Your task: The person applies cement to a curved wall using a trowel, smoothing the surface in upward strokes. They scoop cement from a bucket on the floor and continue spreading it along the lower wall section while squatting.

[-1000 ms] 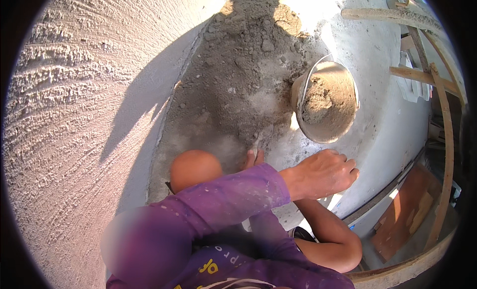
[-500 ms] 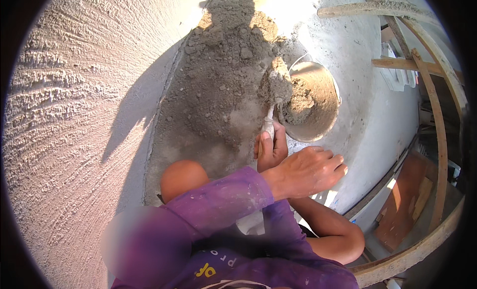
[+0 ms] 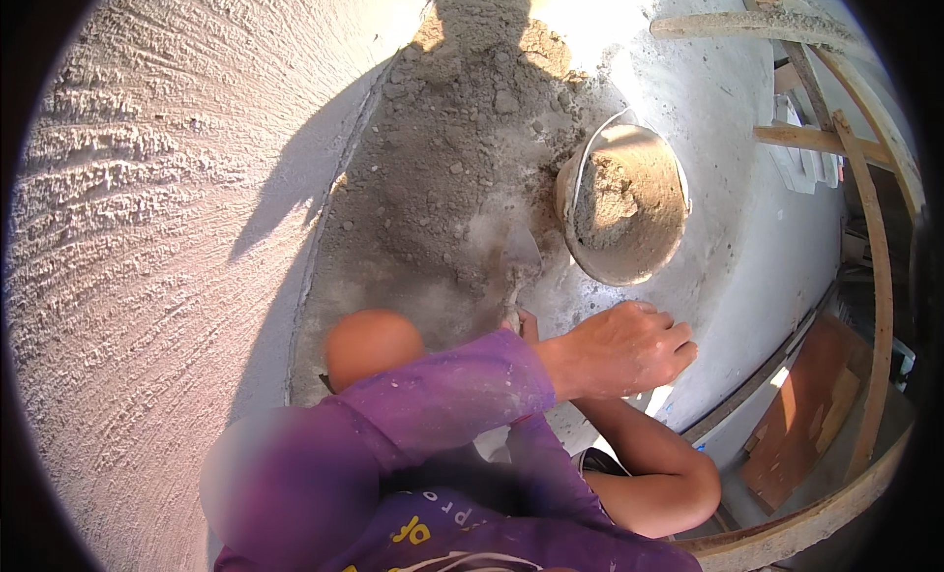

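Observation:
A pile of grey sand-cement mix (image 3: 462, 169) lies on the pale concrete floor (image 3: 718, 130). Against its right side stands a round metal bucket (image 3: 669, 248), partly filled with the same mix. A trowel (image 3: 518, 260) rests blade-down at the pile's near edge, just left of the bucket. My right hand (image 3: 522, 323) grips its handle and is mostly hidden under my left arm. My left hand (image 3: 621, 350), in a purple sleeve, has curled fingers and lies over my right forearm, holding nothing I can see.
A rough plastered wall (image 3: 147, 228) fills the left side. Wooden poles and planks (image 3: 870, 208) frame the right edge, with a reddish board (image 3: 801, 415) below them. A rounded orange shape, perhaps my knee (image 3: 372, 344), sits by the pile's near end.
The trowel went from the pile up to the bucket's rim with a load of mix, then came back down to the pile's near edge. The left hand stayed over the right forearm.

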Demonstrator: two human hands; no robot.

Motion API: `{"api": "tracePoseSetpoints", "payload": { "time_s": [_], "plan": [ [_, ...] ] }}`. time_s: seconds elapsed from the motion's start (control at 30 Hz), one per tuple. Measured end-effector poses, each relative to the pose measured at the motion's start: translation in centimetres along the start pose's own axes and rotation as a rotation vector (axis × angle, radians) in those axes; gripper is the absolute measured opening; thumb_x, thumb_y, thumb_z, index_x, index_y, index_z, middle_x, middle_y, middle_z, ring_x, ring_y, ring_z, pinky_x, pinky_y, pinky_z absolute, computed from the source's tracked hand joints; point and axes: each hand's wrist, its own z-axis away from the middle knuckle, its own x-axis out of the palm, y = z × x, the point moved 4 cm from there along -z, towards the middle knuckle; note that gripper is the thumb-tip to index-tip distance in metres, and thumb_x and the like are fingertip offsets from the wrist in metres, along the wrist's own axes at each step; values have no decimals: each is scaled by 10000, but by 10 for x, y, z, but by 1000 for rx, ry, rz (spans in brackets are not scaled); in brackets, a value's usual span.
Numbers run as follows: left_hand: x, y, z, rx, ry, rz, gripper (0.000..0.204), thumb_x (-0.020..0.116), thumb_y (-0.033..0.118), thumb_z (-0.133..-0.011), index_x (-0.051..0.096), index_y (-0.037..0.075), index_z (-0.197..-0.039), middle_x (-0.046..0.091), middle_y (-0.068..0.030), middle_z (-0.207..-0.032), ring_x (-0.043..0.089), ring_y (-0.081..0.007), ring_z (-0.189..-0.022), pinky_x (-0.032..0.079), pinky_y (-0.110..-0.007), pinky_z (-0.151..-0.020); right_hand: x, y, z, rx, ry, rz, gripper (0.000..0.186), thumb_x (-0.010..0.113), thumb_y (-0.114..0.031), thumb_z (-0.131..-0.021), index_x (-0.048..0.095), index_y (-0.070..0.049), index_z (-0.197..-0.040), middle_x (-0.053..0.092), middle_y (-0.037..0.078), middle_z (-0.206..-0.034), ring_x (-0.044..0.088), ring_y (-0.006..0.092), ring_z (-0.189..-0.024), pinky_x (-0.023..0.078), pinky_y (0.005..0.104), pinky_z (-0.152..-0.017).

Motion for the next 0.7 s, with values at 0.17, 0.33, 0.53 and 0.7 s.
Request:
{"api": "tracePoseSetpoints", "payload": {
  "time_s": [0.17,0.33,0.53,0.7],
  "plan": [
    [1,1,2,-23,94,-20,146,690,144,-831,637,44,-924,579,-48,-847,661,-207,-763,570,-360,-685,92,-25,-70,269,-72,-407,235,545,-267,-1072,595,-57,-1163,566,30,-754,546,135,-558,422,313,-467],
    [-9,1,4,-65,48,-38,107,677,132,-835,635,44,-877,590,-59,-827,672,-223,-768,577,-366,-696,120,-147,-128,222,-418,-617,200,537,-250,-1075,588,-73,-1153,559,22,-769,531,110,-537,399,285,-428],
    [-13,-4,8,-53,94,-37,93,671,128,-830,625,49,-851,586,-60,-816,676,-220,-766,579,-374,-683,51,-171,-113,135,-365,-787,213,548,-256,-1084,575,-101,-1228,571,17,-806,535,104,-566,407,271,-447],
    [-22,-5,3,-82,110,-45,75,663,131,-820,623,73,-845,616,-53,-818,699,-217,-786,581,-371,-700,-46,-160,-80,-61,-65,-569,238,532,-257,-1095,564,-111,-1280,563,9,-796,513,98,-571,413,262,-487]
  ]
}}
